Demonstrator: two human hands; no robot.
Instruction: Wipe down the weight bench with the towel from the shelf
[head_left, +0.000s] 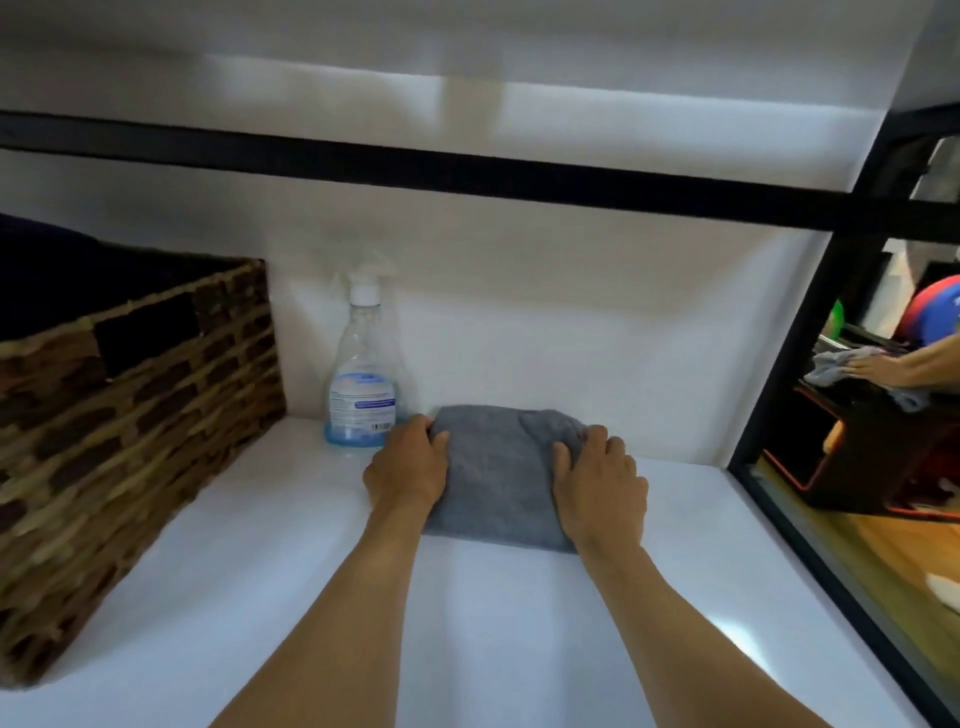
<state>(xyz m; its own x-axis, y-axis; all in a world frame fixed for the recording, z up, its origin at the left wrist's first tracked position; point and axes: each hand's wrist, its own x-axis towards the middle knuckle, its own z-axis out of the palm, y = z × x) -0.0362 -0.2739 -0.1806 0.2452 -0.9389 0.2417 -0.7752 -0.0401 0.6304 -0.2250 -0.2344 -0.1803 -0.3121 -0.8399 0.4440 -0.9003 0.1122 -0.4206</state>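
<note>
A folded grey towel (498, 467) lies on the white shelf (260, 597), near the back wall. My left hand (408, 467) grips its left edge, fingers curled over the far corner. My right hand (597, 483) holds its right edge, fingers bent onto the cloth. Both forearms reach in from the bottom of the view. A black and red weight bench (862, 457) shows at the right, beyond the shelf frame, partly hidden.
A clear spray bottle (363, 379) stands just left of the towel, against the wall. A woven basket (130, 415) fills the shelf's left side. A black frame bar (467, 171) crosses overhead. At the far right, another person's arm (914, 364) holds a cloth.
</note>
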